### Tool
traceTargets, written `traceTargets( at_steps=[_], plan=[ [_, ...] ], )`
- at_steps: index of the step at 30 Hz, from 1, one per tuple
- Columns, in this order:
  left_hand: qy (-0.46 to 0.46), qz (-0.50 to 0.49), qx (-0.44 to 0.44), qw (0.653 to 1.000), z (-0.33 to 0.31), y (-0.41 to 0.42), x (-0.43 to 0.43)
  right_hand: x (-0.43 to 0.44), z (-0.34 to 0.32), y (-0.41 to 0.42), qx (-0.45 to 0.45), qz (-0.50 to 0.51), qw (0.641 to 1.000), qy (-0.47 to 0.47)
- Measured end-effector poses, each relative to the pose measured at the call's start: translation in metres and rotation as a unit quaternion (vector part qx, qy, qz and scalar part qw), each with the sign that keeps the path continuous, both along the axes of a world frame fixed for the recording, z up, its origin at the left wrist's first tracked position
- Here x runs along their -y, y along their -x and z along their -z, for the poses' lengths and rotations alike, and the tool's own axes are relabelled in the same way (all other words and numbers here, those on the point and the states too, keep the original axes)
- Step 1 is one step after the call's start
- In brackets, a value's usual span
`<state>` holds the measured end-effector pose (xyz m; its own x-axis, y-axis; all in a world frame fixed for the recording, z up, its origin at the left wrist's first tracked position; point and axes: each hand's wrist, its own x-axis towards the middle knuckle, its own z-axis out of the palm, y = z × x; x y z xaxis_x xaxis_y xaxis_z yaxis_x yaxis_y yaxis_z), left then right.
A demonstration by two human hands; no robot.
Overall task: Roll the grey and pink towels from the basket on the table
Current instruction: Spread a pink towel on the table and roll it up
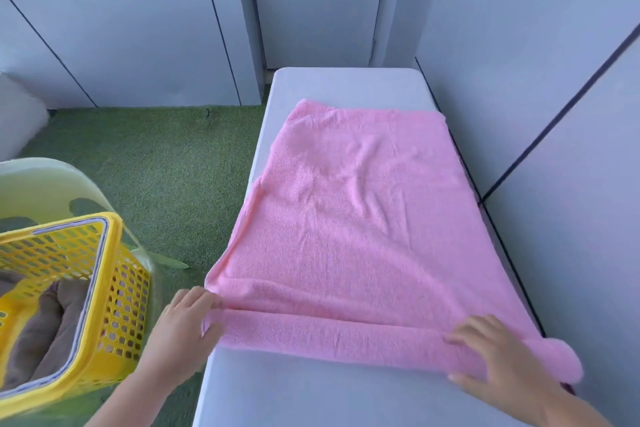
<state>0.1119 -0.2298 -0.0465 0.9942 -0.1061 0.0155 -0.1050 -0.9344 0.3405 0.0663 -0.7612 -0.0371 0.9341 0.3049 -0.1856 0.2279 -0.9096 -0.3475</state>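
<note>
Green turf [166, 166] covers the floor at centre left. Pale wall panels [138, 10] with dark seams fill the top.

Ahead of the left hand [183, 322] and the right hand [498, 354], the pink towel [363, 236] is one plain soft shade all over, without print. The surface [311, 395] under it is pale whitish grey. Left of the left hand, the basket [128, 305] is bright yellow, its walls patterned with rows of small holes; the grey towel [45, 329] inside looks brownish. The floor [166, 166] beyond is speckled grass green. The walls [138, 28] are pale bluish grey with thin dark lines.
</note>
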Motion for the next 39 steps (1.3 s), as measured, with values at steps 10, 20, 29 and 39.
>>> traceTargets(
  at_steps=[10,20,29,39],
  plan=[
    [-0.140,0.021,-0.021,0.990,0.016,0.016,0.005,0.047,0.027,0.040,0.025,0.106,0.986,0.128],
    [-0.089,0.024,-0.018,0.996,0.031,0.110,-0.013,0.044,0.015,0.121,0.023,0.141,0.979,0.142],
    [-0.088,-0.007,-0.075,0.993,0.022,0.128,-0.004,0.054,-0.004,0.122,0.030,0.171,0.985,0.023],
    [-0.110,-0.076,-0.101,0.986,0.014,0.123,0.013,0.086,-0.008,0.078,-0.109,0.101,0.989,-0.002]
  ],
)
